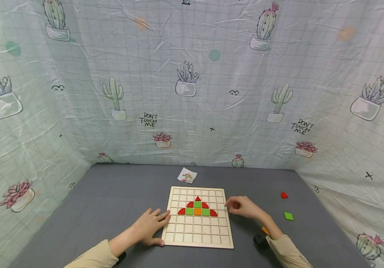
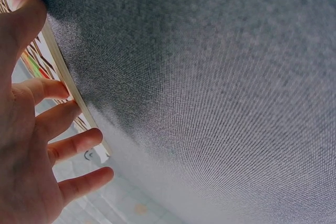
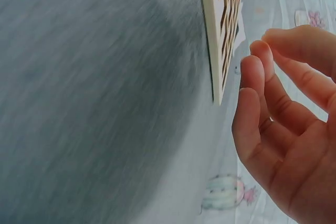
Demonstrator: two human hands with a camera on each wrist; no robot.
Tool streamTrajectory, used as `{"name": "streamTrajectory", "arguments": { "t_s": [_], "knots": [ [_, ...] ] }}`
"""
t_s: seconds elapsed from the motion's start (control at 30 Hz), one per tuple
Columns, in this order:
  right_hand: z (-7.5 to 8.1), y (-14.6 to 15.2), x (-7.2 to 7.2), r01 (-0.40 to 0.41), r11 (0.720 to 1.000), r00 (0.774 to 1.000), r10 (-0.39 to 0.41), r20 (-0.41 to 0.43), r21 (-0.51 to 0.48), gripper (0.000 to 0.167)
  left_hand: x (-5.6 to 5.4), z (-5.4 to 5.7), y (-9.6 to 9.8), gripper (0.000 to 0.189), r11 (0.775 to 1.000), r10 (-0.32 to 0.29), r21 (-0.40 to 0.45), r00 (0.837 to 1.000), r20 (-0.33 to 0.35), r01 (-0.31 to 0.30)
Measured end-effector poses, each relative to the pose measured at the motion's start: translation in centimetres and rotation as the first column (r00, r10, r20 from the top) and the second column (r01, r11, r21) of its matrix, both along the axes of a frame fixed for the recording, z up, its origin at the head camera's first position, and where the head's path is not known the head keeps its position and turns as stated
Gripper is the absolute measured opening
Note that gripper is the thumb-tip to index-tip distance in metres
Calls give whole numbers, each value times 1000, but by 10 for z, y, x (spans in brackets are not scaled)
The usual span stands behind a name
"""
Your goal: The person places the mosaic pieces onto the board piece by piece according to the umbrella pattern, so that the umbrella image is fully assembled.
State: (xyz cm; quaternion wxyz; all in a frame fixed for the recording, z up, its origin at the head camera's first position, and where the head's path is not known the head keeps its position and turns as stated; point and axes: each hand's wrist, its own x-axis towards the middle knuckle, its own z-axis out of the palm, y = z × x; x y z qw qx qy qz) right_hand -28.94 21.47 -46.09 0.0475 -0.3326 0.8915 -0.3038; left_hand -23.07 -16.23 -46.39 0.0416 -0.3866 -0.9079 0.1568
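A square wooden grid board (image 1: 197, 236) lies on the grey table. Red, green and orange tiles (image 1: 197, 211) sit in its grid in a stepped triangle, with a small red triangle on top. My left hand (image 1: 148, 226) rests at the board's left edge, thumb near the front corner and fingers spread along the side; the left wrist view shows thumb and fingertips on the rim. Beside the board's right edge hovers my right hand (image 1: 243, 207). Its fingers are loosely bent with the thumb near the fingertips, and nothing shows between them in the right wrist view.
A small printed card (image 1: 187, 175) lies behind the board. On the right are a loose red piece (image 1: 284, 195) and a green tile (image 1: 288, 216). An orange piece (image 1: 265, 230) is partly hidden by my right forearm. A cactus-print curtain (image 1: 192, 111) encloses the table's back and sides.
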Motion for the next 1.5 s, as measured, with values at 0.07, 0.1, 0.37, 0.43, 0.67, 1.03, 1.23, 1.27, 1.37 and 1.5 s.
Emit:
{"name": "streamTrajectory", "arguments": {
  "t_s": [0.07,0.1,0.37,0.43,0.67,1.03,1.23,1.27,1.37,1.5],
  "knots": [
    [0,9,3,27,1000,1000,-27,9,-1,15,0,0,0,84,1000,-2,2,1000,-1,2],
    [0,14,4,41,999,999,-41,13,-2,16,0,-1,0,84,1000,-5,5,1000,-4,5],
    [1,61,16,112,994,994,-112,-15,-15,15,-2,-2,-1,83,1000,-24,16,999,-32,24],
    [3,73,20,126,992,992,-126,-15,-21,15,-3,-2,-1,83,1000,-17,12,999,-28,17],
    [8,113,31,219,976,975,-220,27,12,22,-4,-2,-2,83,1000,-21,11,999,-33,22],
    [7,153,40,427,900,898,-433,74,81,28,-3,1,-3,83,1000,-8,6,1000,-19,8],
    [2,162,40,536,836,826,-548,132,116,29,-2,-1,-2,83,1000,-9,8,1000,-10,9],
    [0,164,40,545,830,818,-557,141,119,29,-2,-2,-2,83,1000,-12,10,1000,-11,12],
    [-5,169,38,567,814,797,-580,167,126,32,-1,-3,-1,83,1000,-13,9,1000,-18,13],
    [-10,176,36,574,807,785,-590,189,138,35,-1,-3,0,83,1000,-13,9,1000,-22,13]
  ]
}}
